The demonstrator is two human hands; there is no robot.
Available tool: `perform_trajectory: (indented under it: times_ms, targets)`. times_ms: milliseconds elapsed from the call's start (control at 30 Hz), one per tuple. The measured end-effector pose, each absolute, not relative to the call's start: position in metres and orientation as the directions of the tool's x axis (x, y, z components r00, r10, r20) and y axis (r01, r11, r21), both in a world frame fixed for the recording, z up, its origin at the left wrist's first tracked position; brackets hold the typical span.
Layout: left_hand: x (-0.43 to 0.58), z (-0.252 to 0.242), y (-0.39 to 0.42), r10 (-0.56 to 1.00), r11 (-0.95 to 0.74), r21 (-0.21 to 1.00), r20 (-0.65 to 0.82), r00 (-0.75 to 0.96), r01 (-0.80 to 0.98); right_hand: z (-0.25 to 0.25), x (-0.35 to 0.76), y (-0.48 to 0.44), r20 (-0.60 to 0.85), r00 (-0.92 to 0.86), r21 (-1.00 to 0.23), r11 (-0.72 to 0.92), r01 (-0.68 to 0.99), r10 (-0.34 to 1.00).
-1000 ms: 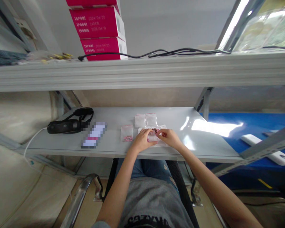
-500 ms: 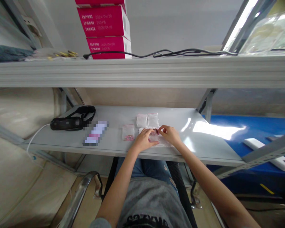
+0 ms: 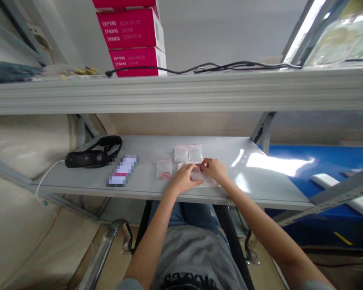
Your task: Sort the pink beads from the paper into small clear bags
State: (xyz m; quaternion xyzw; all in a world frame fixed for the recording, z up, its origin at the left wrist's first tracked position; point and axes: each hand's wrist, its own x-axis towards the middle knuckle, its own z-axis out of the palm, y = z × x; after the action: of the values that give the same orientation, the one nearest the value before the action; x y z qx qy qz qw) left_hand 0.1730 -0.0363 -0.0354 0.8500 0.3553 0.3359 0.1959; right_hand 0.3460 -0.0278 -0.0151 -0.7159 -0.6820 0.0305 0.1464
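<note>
My left hand (image 3: 183, 178) and my right hand (image 3: 213, 169) meet over a small clear plastic bag (image 3: 197, 174) lying on the grey shelf (image 3: 145, 145). Both hands have their fingers curled and pinch the bag from either side; the bag is mostly hidden by them. Left of my hands lies a small zip bag with pink bits (image 3: 163, 168). Two more small clear bags (image 3: 188, 152) lie side by side just beyond my hands.
A black strapped device (image 3: 92, 155) with a white cable lies at the shelf's left, next to a blurred card (image 3: 122, 170). Pink boxes (image 3: 133, 40) and black cables (image 3: 218, 66) sit on the upper shelf. A blue surface (image 3: 305, 155) lies to the right.
My right hand has moved slightly left and away along the bag's top edge. The dark red bits seen between my fingers earlier are now covered.
</note>
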Motion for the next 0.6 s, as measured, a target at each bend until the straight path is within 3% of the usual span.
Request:
perform_trajectory:
  times_ms: [200, 367, 600]
  targets:
    - [0.172, -0.035, -0.037, 0.724, -0.685, 0.554, 0.441, 0.53, 0.474, -0.012, 0.354, -0.03, 0.166, 0.065, -0.408, 0.008, 0.913, 0.984]
    - [0.173, -0.037, -0.035, 0.731, -0.679, 0.553, 0.446, 0.516, 0.483, -0.017, 0.363, -0.039, 0.197, -0.031, -0.571, 0.14, 0.809, 0.98]
    - [0.172, -0.035, -0.035, 0.74, -0.668, 0.564, 0.437, 0.511, 0.485, -0.022, 0.36, -0.049, 0.2, -0.152, -0.693, 0.249, 0.676, 0.968]
